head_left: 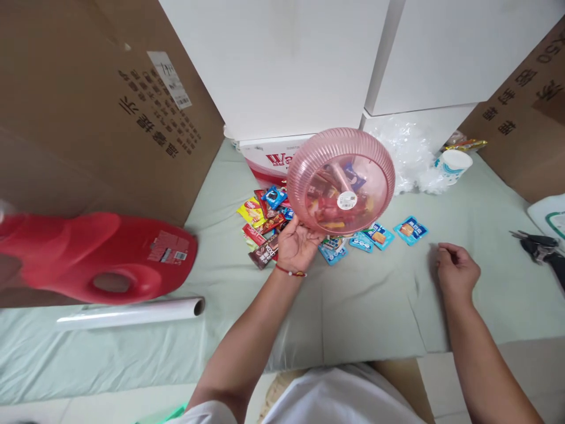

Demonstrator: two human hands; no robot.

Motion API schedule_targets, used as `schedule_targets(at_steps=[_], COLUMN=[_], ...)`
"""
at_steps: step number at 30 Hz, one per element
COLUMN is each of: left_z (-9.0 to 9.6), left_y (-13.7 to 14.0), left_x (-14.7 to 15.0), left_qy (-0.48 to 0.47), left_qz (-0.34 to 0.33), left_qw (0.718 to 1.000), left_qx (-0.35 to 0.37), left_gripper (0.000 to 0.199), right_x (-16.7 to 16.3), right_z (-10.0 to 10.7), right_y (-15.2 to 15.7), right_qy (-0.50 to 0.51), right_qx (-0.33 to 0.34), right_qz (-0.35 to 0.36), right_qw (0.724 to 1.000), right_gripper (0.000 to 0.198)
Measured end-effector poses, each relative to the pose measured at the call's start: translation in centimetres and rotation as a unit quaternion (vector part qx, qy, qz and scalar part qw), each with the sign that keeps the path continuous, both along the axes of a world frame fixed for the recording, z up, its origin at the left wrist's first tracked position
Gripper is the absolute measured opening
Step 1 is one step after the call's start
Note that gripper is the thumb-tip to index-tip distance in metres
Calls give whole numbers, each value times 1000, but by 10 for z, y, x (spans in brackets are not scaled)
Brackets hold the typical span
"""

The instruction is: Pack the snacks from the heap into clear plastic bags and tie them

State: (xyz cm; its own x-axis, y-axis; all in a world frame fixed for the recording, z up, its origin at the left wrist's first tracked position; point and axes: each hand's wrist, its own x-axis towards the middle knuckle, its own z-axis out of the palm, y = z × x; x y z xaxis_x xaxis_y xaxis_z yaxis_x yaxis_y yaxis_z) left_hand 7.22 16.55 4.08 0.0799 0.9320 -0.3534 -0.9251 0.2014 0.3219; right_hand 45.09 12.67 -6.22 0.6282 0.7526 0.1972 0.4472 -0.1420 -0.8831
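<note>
My left hand grips the lower rim of a round, translucent pink plastic candy box with ribbed sides. The box is raised and tilted, so its base with a white round sticker faces me. Coloured wrappers show through the plastic. Behind and left of that hand lies a pile of wrapped snacks in red, yellow, blue and brown. Several blue snack packets lie below and right of the box. My right hand rests on the cloth with fingers curled into a loose fist, and nothing shows in it.
On the left lie a large red plastic jug and a white film roll. Cardboard boxes flank white boxes at the back. Bubble wrap, a paper cup and black-handled pliers are at right.
</note>
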Motion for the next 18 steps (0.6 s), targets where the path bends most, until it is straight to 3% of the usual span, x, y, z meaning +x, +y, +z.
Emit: schedule_targets(at_steps=[3, 5, 8, 12, 15, 18], left_z=[4, 7, 6, -8, -22, -38], left_y=[-9, -14, -24, -45, -62, -75], left_x=[7, 15, 34, 75, 105, 126], left_qy=[-8, -17, -23, -10, 20, 152], left_qz=[9, 20, -4, -90, -158, -228], left_qw=[1000, 999, 1000, 996, 987, 955], left_qx=[22, 28, 8, -15, 21, 115], left_gripper=[50, 48, 35, 20, 16, 30], right_x=[-15, -29, -51, -70, -68, -48], right_z=[17, 33, 66, 105, 122, 134], right_y=[-6, -16, -36, -73, -101, -119], right_qy=[94, 151, 239, 312, 336, 304], right_qx=[63, 91, 96, 41, 19, 31], right_qz=[-21, 13, 138, 292, 308, 262], right_qw=[993, 984, 956, 903, 890, 915], right_gripper=[19, 18, 31, 61, 43, 30])
